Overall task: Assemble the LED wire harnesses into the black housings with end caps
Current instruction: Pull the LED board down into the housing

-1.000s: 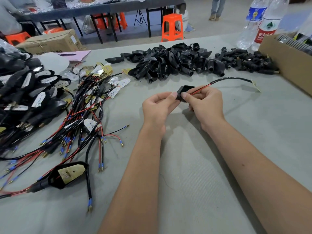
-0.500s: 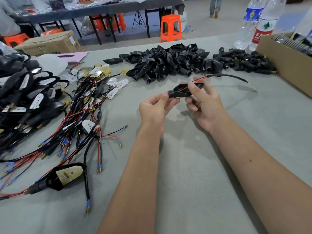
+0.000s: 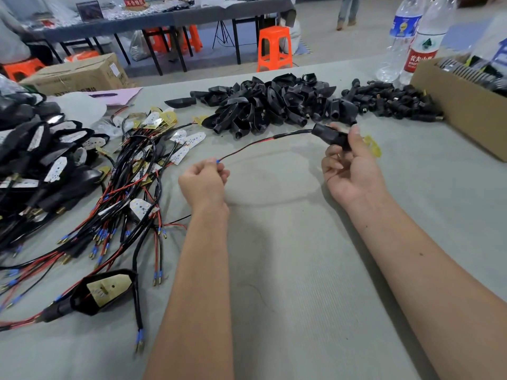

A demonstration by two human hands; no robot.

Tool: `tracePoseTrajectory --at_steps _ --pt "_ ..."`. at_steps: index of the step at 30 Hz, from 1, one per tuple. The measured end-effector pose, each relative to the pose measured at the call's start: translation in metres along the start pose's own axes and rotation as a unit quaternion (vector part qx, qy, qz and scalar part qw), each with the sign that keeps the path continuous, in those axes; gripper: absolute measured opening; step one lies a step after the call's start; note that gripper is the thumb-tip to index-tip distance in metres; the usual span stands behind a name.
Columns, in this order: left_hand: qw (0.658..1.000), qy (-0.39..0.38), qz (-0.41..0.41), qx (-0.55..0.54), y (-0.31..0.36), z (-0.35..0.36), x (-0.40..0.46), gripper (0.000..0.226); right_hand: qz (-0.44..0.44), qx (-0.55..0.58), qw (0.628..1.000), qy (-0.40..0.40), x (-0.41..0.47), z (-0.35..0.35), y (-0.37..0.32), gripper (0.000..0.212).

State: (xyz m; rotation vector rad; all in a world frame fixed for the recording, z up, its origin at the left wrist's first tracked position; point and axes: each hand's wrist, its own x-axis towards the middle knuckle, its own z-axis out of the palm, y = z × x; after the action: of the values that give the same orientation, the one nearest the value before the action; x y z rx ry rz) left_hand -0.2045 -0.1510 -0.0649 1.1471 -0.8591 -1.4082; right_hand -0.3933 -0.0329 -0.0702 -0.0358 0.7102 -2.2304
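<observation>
I see the left hand (image 3: 204, 179) pinch the wire (image 3: 263, 141) tip (blue end) to pull it through the black housing (image 3: 333, 137) that the right hand (image 3: 352, 171) grips.

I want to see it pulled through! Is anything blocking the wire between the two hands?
Nothing visible does. The wire hangs free above the grey table between the left hand, pinching its blue-tipped end, and the black housing gripped by the right hand.
</observation>
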Motion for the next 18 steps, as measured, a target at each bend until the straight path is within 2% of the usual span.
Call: tracePoseTrajectory --at_steps 3,6,9,12,13,15,16,17,18 --pt "0.996 0.066 0.045 0.041 0.004 -0.010 0.009 0.012 -0.030 -0.032 0.999 -0.019 0.001 -0.002 -0.002 0.023" --pt "0.984 0.117 0.097 0.096 0.006 -0.014 0.008 0.011 -0.053 -0.072 0.996 -0.024 0.001 -0.001 -0.003 0.008" --pt "0.975 0.155 0.115 0.112 0.008 -0.015 0.007 0.008 -0.056 -0.109 0.992 -0.015 -0.002 0.002 -0.002 0.013" --pt "0.966 0.191 0.125 0.119 0.011 -0.019 0.008 0.012 -0.099 -0.186 0.977 -0.021 -0.006 0.003 -0.002 0.017" --pt "0.957 0.206 0.146 0.145 0.012 -0.019 0.005 0.013 -0.109 -0.206 0.972 -0.030 -0.007 0.004 -0.001 0.018" --pt "0.907 0.236 0.234 0.259 0.014 -0.017 -0.003 0.018 -0.115 -0.232 0.965 -0.053 -0.008 0.004 -0.002 0.018" --pt "0.877 0.228 0.297 0.301 0.014 -0.015 -0.007 0.022 -0.113 -0.245 0.961 -0.066 -0.008 0.005 -0.002 0.019" --pt "0.861 0.191 0.351 0.313 0.013 -0.011 -0.010 0.025 -0.111 -0.262 0.955 -0.079 -0.009 0.005 -0.002 0.020" --pt "0.867 0.118 0.384 0.296 0.011 -0.004 -0.014 0.024 -0.109 -0.281 0.949 -0.093 -0.009 0.005 -0.001 0.022"
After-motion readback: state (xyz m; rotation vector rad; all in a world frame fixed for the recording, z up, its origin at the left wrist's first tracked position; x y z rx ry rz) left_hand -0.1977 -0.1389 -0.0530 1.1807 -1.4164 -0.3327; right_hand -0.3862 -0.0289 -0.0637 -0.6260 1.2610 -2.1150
